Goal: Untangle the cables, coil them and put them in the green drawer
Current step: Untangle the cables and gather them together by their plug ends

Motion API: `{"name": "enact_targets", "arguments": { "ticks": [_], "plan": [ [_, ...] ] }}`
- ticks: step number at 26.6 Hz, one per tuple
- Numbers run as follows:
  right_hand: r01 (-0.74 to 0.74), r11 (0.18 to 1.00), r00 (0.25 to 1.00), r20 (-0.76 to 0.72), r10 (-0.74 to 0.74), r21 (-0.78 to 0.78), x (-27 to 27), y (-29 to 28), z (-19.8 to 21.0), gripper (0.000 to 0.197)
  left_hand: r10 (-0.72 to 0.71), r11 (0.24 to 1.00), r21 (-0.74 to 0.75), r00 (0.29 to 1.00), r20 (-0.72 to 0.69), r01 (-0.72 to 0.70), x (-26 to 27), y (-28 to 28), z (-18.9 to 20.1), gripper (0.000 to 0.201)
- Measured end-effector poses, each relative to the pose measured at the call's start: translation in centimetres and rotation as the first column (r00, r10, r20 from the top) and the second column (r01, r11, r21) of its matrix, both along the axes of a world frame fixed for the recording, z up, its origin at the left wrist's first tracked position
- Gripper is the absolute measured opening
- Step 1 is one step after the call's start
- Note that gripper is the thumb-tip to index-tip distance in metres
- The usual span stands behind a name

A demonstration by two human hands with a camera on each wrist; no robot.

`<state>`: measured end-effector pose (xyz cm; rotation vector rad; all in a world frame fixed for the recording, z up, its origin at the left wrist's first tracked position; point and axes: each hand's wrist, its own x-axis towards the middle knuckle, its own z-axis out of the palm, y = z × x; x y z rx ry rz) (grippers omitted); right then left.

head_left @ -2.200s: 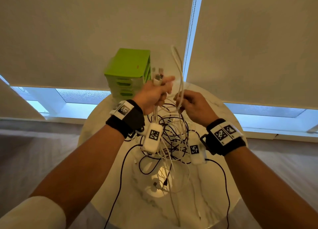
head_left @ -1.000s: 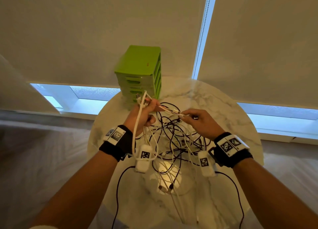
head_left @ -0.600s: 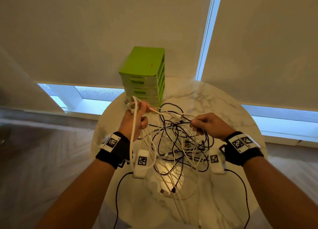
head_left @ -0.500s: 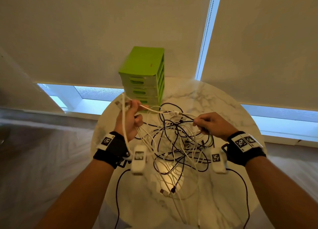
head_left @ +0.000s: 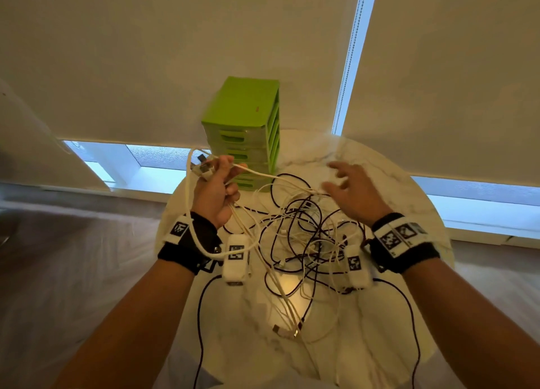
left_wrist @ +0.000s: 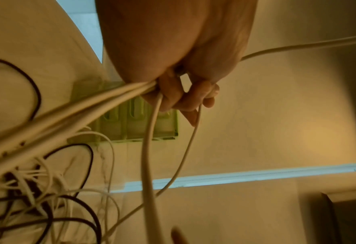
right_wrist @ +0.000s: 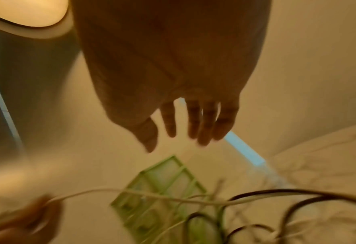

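Note:
A tangle of white and black cables (head_left: pixel 301 242) lies on the round marble table (head_left: pixel 394 201). My left hand (head_left: pixel 217 181) is raised at the left and grips several white cable strands (left_wrist: pixel 118 100) with their plugs (head_left: pixel 201 166) sticking out above the fist. One white strand (head_left: pixel 274 178) runs from it right into the tangle. My right hand (head_left: pixel 347 184) hovers over the tangle's far right with fingers (right_wrist: pixel 204 125) spread, holding nothing. The green drawer unit (head_left: pixel 245 131) stands at the table's far edge, its drawers closed.
Plug ends (head_left: pixel 286 331) of some cables lie near the table's front. Pale roller blinds (head_left: pixel 146 52) hang behind the table, with a window strip (head_left: pixel 146 161) below them. Black wrist-camera leads (head_left: pixel 201 315) trail off the table's front edge.
My right hand has let go of the white cable and spread its fingers above the tangle. My left hand has moved left and up, still gripping its strands.

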<state>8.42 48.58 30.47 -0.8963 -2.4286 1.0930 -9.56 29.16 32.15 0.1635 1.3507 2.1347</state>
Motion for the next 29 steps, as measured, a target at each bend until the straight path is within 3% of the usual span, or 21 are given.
{"name": "enact_targets", "arguments": {
  "ticks": [3,5,8,12,14,16,20,25,29],
  "plan": [
    [-0.338,0.939,0.932,0.113,0.343,-0.061,-2.2,-3.4,1.6,0.039,-0.098,0.994,0.054,0.995,0.013,0.097,0.9,1.2,1.0,0.021],
    [-0.379,0.924,0.913,0.144,0.381,-0.043,-2.9,-3.9,1.6,0.017,-0.143,0.986,0.09,0.99,0.016,0.141,1.3,1.5,1.5,0.021],
    [-0.34,0.932,0.939,0.008,0.344,-0.124,-2.9,-3.8,2.6,0.021,-0.233,0.968,0.079,0.97,-0.074,0.238,1.4,1.1,1.2,0.017],
    [-0.47,0.835,0.878,-0.248,0.409,-0.286,-2.2,-3.9,6.1,0.023,-0.463,0.879,-0.254,0.85,-0.25,0.404,3.2,1.4,-0.3,0.029],
    [-0.519,0.799,0.841,-0.35,0.413,-0.303,-1.9,-3.9,7.5,0.022,-0.579,0.794,-0.438,0.745,-0.331,0.422,5.0,2.2,-0.9,0.024],
    [-0.539,0.781,0.819,-0.415,0.397,-0.316,-1.5,-3.8,8.3,0.021,-0.61,0.762,-0.509,0.707,-0.358,0.4,6.4,3.0,-1.3,0.015],
    [-0.452,0.869,0.838,-0.429,0.337,-0.2,0.1,-2.5,8.0,0.022,-0.504,0.802,-0.491,0.827,-0.247,0.342,5.8,3.6,-1.8,0.011],
    [-0.246,0.962,0.912,-0.364,0.189,-0.116,3.2,0.5,7.4,0.02,-0.502,0.804,-0.476,0.836,-0.221,0.357,3.4,2.5,-2.2,0.013],
    [-0.106,0.993,0.972,-0.214,0.094,-0.045,7.5,4.9,6.5,0.02,-0.376,0.865,-0.412,0.913,-0.157,0.285,1.6,2.2,-2.1,0.021]
  ]
}}
